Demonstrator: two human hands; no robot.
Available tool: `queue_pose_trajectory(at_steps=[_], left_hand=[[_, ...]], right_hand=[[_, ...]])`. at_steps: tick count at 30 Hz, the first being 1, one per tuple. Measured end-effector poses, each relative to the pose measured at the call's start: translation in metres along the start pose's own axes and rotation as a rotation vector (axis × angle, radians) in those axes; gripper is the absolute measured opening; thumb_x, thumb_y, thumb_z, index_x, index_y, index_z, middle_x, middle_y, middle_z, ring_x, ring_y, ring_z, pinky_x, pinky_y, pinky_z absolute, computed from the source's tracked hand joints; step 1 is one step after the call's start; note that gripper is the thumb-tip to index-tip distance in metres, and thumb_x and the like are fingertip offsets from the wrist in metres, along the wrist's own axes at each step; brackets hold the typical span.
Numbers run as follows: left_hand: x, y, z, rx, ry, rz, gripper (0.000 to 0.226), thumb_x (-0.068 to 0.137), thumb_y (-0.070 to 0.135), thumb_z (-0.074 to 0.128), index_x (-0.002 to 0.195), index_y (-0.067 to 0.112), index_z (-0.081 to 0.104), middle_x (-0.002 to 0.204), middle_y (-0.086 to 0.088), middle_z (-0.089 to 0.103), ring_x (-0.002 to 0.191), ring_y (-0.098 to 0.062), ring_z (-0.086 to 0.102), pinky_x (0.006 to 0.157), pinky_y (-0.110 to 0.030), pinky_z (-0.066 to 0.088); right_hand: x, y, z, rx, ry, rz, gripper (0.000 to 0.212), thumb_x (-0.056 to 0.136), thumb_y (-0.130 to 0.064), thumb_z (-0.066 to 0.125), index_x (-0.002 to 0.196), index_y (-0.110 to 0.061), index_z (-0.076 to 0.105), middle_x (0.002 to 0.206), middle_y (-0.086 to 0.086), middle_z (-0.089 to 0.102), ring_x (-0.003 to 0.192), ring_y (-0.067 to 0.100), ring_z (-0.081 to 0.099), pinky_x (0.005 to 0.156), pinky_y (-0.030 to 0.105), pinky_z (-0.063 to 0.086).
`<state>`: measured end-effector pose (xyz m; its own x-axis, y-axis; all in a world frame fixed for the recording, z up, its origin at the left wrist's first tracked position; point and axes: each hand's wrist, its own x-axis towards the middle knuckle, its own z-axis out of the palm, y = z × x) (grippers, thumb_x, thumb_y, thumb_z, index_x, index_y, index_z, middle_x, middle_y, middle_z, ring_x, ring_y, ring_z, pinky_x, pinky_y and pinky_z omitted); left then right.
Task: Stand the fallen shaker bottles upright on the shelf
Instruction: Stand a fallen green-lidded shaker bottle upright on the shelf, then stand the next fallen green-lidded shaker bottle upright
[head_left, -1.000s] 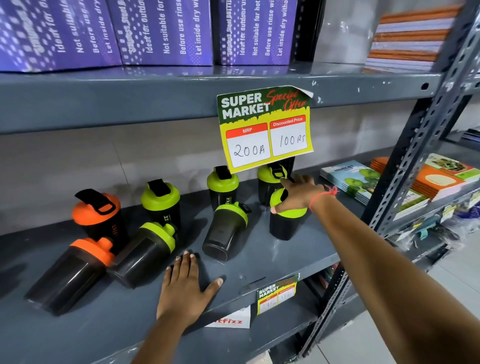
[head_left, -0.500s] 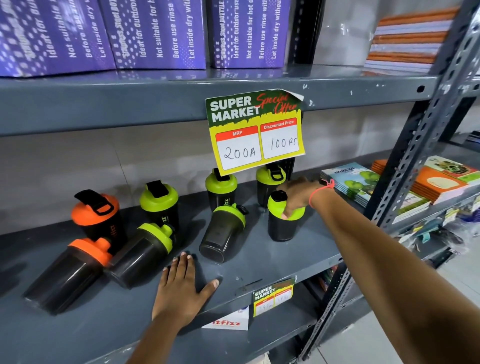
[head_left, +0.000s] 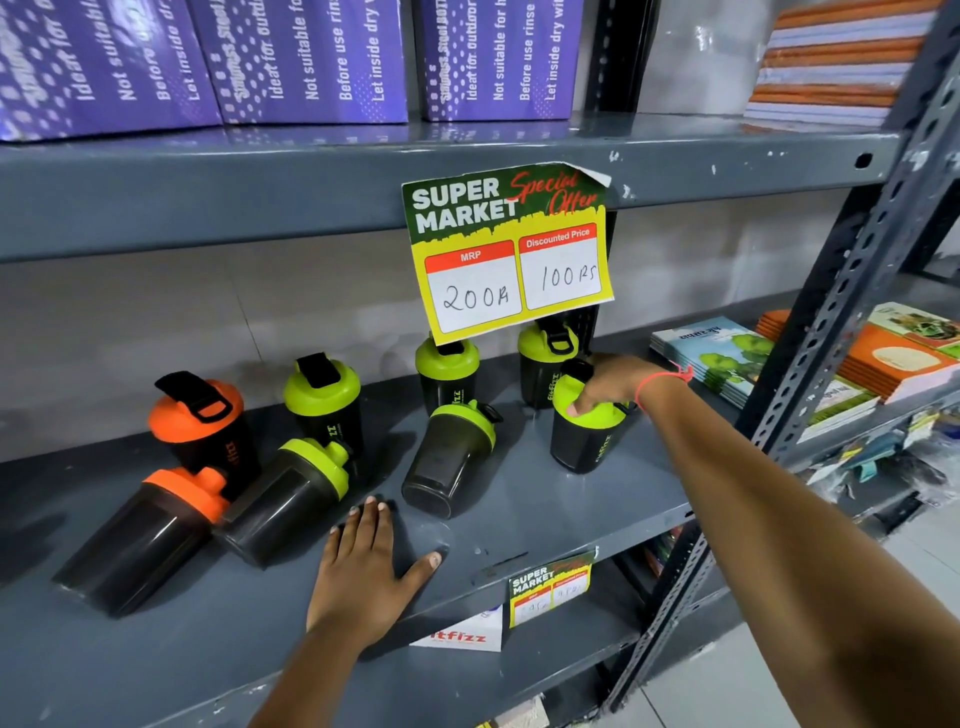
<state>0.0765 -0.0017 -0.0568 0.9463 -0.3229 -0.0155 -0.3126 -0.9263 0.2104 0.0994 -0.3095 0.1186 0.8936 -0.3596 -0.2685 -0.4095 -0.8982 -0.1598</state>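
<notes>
Our right hand had its fingers clasped over the lid of an upright green bottle on the shelf. Our left hand lay flat and released. The nearest fallen bottle lay at one o'clock from it, base toward us, cap pointing to the back wall. We judged the left hand the nearer. Two more bottles lay fallen at nine o'clock.
</notes>
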Motion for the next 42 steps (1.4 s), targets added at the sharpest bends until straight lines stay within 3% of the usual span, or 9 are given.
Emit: queue_pose_trajectory(at_steps=[6,10,14,16,21,26,31,38,42], left_hand=[[0.0,0.0,-0.004,-0.007,0.0,0.005,0.103,0.068,0.081,0.006,0.145,0.014,-0.007,0.158,-0.006,-0.003,0.145,-0.021,-0.006,0.117,-0.037,-0.005],[-0.005,-0.009,-0.006,-0.033,-0.031,0.042,0.101,0.068,0.079,0.005,0.145,0.015,-0.008,0.158,-0.003,-0.005,0.145,-0.018,-0.007,0.117,-0.034,-0.005],[-0.009,-0.015,-0.008,-0.062,-0.001,0.067,0.083,0.085,0.067,0.022,0.145,0.017,-0.006,0.158,-0.001,-0.004,0.145,-0.016,-0.006,0.115,-0.03,-0.007],[-0.008,-0.014,-0.007,-0.083,0.012,0.073,0.083,0.085,0.067,0.023,0.145,0.017,-0.005,0.158,0.0,-0.004,0.145,-0.015,-0.006,0.115,-0.029,-0.008],[-0.009,-0.015,-0.003,-0.089,0.037,0.079,0.083,0.085,0.067,0.023,0.145,0.017,-0.004,0.158,0.0,-0.003,0.145,-0.014,-0.005,0.115,-0.028,-0.008],[-0.008,-0.015,-0.001,-0.084,0.053,0.087,0.083,0.085,0.067,0.024,0.146,0.016,-0.001,0.159,0.0,-0.002,0.145,-0.014,-0.002,0.116,-0.029,-0.006],[-0.008,-0.016,0.001,-0.085,0.064,0.094,0.083,0.085,0.066,0.025,0.146,0.016,-0.001,0.159,0.0,-0.001,0.145,-0.015,-0.002,0.115,-0.029,-0.006],[-0.008,-0.015,0.0,-0.1,0.057,0.111,0.083,0.085,0.067,0.023,0.145,0.016,-0.003,0.159,-0.001,-0.002,0.145,-0.015,-0.003,0.114,-0.029,-0.007],[-0.007,-0.015,0.0,-0.095,0.044,0.112,0.084,0.085,0.067,0.023,0.145,0.015,-0.004,0.159,-0.002,-0.001,0.145,-0.016,-0.003,0.115,-0.03,-0.006]], right_hand=[[-0.009,-0.006,-0.006,-0.05,0.006,0.083,0.092,0.068,-0.059,0.064,0.141,-0.017,0.026,0.15,0.009,0.034,0.136,0.037,0.029,0.11,0.052,0.03],[-0.036,-0.057,0.026,0.423,0.755,-0.071,0.06,0.08,-0.048,0.056,0.123,-0.008,0.043,0.126,0.023,0.049,0.116,0.043,0.046,0.089,0.049,0.044],[-0.041,-0.125,0.095,0.862,0.296,0.04,0.104,0.071,-0.053,0.067,0.146,-0.019,0.002,0.153,0.022,0.016,0.139,0.039,0.018,0.111,0.047,0.022],[-0.033,-0.143,0.12,1.018,0.201,0.17,0.117,0.068,-0.047,0.072,0.145,-0.021,-0.012,0.153,0.026,0.008,0.141,0.039,0.015,0.113,0.048,0.022],[-0.02,-0.148,0.142,1.373,0.176,0.297,0.119,0.067,-0.025,0.074,0.142,-0.028,-0.018,0.131,0.026,0.049,0.118,0.041,0.05,0.102,0.045,0.041],[-0.035,-0.128,0.158,1.303,0.589,0.004,0.119,0.062,-0.015,0.079,0.143,-0.04,-0.004,0.139,0.011,0.034,0.127,0.022,0.035,0.099,0.026,0.029],[-0.044,-0.108,0.178,1.123,0.672,-0.183,0.116,0.064,-0.017,0.08,0.141,-0.044,-0.002,0.146,0.0,0.023,0.128,0.004,0.022,0.093,0.002,0.015],[-0.07,-0.095,0.167,1.084,0.733,-0.204,0.104,0.069,-0.034,0.076,0.131,-0.057,-0.005,0.152,0.0,0.014,0.136,0.002,0.015,0.108,0.025,0.02],[-0.081,-0.088,0.129,0.824,0.962,-0.304,0.077,0.07,-0.032,0.071,0.137,-0.023,0.034,0.137,0.005,0.038,0.13,0.016,0.028,0.105,0.021,0.017]])
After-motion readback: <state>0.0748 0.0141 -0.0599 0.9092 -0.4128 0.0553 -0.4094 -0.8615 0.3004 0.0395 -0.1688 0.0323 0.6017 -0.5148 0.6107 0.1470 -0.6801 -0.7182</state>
